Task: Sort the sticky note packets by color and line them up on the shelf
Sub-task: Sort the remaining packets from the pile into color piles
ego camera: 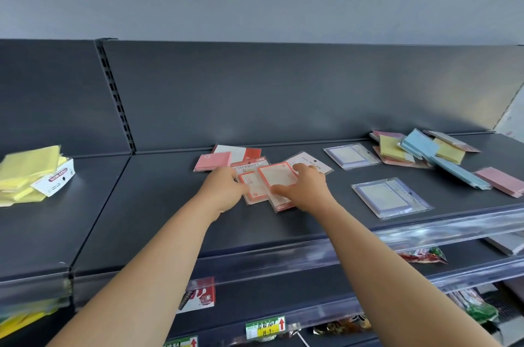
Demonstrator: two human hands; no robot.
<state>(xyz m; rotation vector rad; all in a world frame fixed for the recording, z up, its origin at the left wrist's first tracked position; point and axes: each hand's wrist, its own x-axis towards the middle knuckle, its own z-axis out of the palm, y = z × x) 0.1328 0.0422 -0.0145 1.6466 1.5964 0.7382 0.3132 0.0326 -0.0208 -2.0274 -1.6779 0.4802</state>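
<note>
On the dark grey shelf [158, 204], both my hands rest on a small cluster of red-bordered sticky note packets [279, 175] in clear sleeves. My left hand [224, 190] presses the left packet [251, 185]. My right hand [304, 190] grips the upper packet, thumb on its front edge. Behind them lie a pink packet [212, 161] and a red-and-white one [241, 152]. Two purple packets sit to the right, one [351, 156] farther back, one [391, 197] near the front. A mixed pile of yellow, blue and pink packets [425, 151] lies at the far right.
A heap of yellow sticky notes [25, 173] with a white label card [55, 179] sits on the left shelf section. A clear price rail [368, 239] runs along the shelf's front edge. Lower shelves hold snack packs [425, 256] and price tags [265, 326].
</note>
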